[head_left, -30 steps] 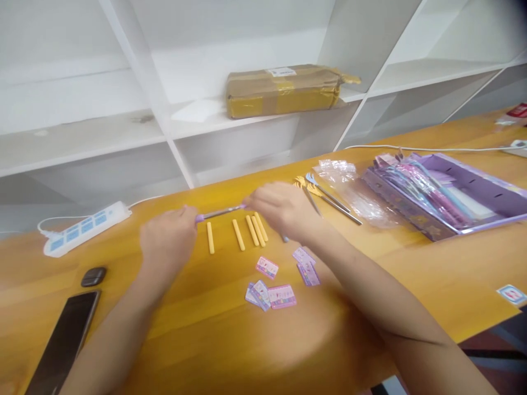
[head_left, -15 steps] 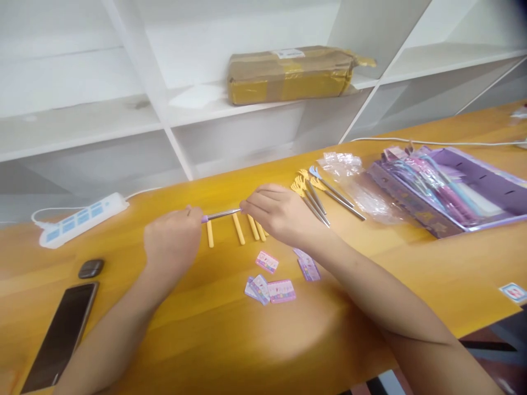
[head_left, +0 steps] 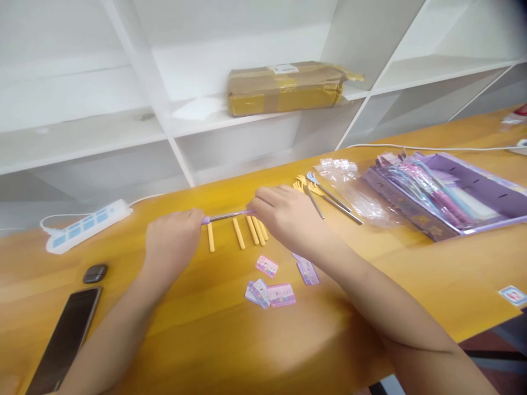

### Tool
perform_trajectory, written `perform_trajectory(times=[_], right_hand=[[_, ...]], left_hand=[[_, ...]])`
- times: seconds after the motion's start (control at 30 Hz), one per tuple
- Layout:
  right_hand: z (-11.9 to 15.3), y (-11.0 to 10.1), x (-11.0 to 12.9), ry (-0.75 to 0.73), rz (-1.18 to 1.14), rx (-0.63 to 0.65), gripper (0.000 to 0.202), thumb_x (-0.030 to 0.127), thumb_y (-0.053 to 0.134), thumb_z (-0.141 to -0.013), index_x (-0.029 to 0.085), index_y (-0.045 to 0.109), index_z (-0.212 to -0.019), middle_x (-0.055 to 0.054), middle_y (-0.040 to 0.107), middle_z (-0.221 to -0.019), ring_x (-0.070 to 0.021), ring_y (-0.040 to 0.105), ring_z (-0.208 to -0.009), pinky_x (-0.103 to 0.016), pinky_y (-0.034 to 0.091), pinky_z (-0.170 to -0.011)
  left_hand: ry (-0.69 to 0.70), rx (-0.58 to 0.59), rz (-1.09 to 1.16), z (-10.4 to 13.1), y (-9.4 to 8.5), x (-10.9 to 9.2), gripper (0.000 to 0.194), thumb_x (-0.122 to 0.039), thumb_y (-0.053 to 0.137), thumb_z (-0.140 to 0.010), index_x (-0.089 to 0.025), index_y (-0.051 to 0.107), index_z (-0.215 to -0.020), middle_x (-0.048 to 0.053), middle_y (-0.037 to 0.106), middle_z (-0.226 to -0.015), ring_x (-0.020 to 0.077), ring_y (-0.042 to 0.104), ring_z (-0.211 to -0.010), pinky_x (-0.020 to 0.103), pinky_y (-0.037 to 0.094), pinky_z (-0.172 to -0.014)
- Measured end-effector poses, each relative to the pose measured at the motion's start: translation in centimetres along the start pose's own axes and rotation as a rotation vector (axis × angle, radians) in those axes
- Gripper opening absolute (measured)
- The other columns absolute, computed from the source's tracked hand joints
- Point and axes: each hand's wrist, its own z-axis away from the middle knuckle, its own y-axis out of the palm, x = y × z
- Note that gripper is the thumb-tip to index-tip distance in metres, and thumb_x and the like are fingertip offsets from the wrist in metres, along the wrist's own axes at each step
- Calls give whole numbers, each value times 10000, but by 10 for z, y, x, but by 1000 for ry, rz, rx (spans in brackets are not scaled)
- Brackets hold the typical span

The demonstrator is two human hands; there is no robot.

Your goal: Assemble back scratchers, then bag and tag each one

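Between my two fists runs a back scratcher (head_left: 225, 216), a thin metal rod with purple at both ends. My left hand (head_left: 173, 237) is closed around the purple handle end. My right hand (head_left: 284, 213) grips the other purple end, and its fingers hide the head. Just below the rod lie several loose yellow handles (head_left: 239, 233) on the table. Beyond my right hand rest yellow claw-headed back scratchers (head_left: 338, 204) and a blue-headed one (head_left: 329, 192), with bare metal rods. Small printed cards (head_left: 282, 294) lie in front of my hands.
To the right stands a purple tray (head_left: 411, 213) with wrapped items, beside clear plastic wrappers (head_left: 362, 200). A power strip (head_left: 88, 226), a black case (head_left: 95, 273) and a phone (head_left: 63, 340) are on the left. A taped carton (head_left: 288, 90) sits on the shelf behind.
My right hand has shifted slightly right, and a little more of the rod and its purple end shows between the fists. Both hands keep their grip. The view has tilted slightly.
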Motion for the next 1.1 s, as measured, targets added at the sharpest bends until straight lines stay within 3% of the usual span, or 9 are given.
perform_trajectory(times=[0.13, 0.23, 0.33, 0.43, 0.53, 0.6, 0.7, 0.87, 1.1], right_hand=[[-4, 4, 1, -15, 72, -73, 230, 71, 489, -1011, 172, 617, -848, -35, 589, -817, -163, 403, -719, -320, 273, -748], [-7, 5, -15, -13, 152, -144, 274, 97, 444, -1040, 187, 625, -855, -30, 596, -810, -173, 426, -755, -322, 287, -786], [1, 4, -63, 88, 237, -206, 285, 156, 430, -1066, 216, 656, -904, -28, 614, -826, -188, 460, -818, -325, 297, -834], [25, -1, -134, 331, 318, -249, 268, 251, 464, -1066, 228, 673, -899, -57, 633, -867, -204, 487, -875, -341, 297, -873], [56, -10, -196, 614, 393, -291, 262, 344, 549, -1020, 209, 676, -834, -102, 636, -865, -217, 493, -866, -357, 305, -881], [73, -18, -219, 668, 412, -297, 279, 386, 573, -1007, 202, 683, -828, -110, 642, -847, -218, 508, -857, -353, 322, -883], [84, -27, -227, 646, 442, -319, 293, 420, 571, -1009, 204, 704, -863, -104, 654, -850, -218, 530, -862, -347, 335, -872], [83, -37, -219, 632, 500, -363, 306, 446, 602, -988, 204, 713, -837, -85, 649, -819, -217, 534, -837, -342, 336, -817], [80, -43, -211, 621, 443, -347, 246, 437, 671, -950, 220, 781, -914, -63, 676, -838, -203, 552, -800, -316, 364, -737]], left_hand=[[13, 6, 29, -2, 1, -3, 400, -343, 397, -1075, -188, 651, -807, 74, 666, -724, 190, 533, -599, 319, 170, -573], [-45, -3, 36, -8, 5, 5, 415, -354, 392, -1065, -193, 663, -794, 82, 660, -716, 202, 547, -616, 317, 178, -578], [-174, -61, -6, -19, 8, 37, 395, -352, 412, -1028, -200, 685, -786, 84, 642, -702, 215, 545, -656, 309, 201, -594], [-242, -104, -61, -26, 8, 88, 339, -336, 428, -989, -187, 695, -843, 46, 582, -697, 174, 407, -622, 286, 195, -614], [-402, -209, -129, -27, 7, 135, 274, -260, 463, -911, -171, 568, -673, -6, 367, -588, 147, 212, -591, 279, 168, -604], [-409, -251, -101, -24, 6, 153, 283, -247, 503, -858, -170, 452, -590, -20, 261, -572, 139, 185, -594, 279, 164, -601], [-397, -312, -66, -21, 6, 161, 304, -245, 527, -805, -170, 366, -558, -24, 200, -570, 137, 175, -590, 281, 168, -598], [-354, -377, -81, -19, 5, 160, 292, -259, 495, -800, -179, 369, -548, -22, 212, -557, 140, 211, -572, 286, 173, -582], [-364, -343, -109, -18, 8, 162, 288, -271, 485, -817, -187, 359, -572, -20, 202, -570, 148, 172, -604, 289, 174, -596]])
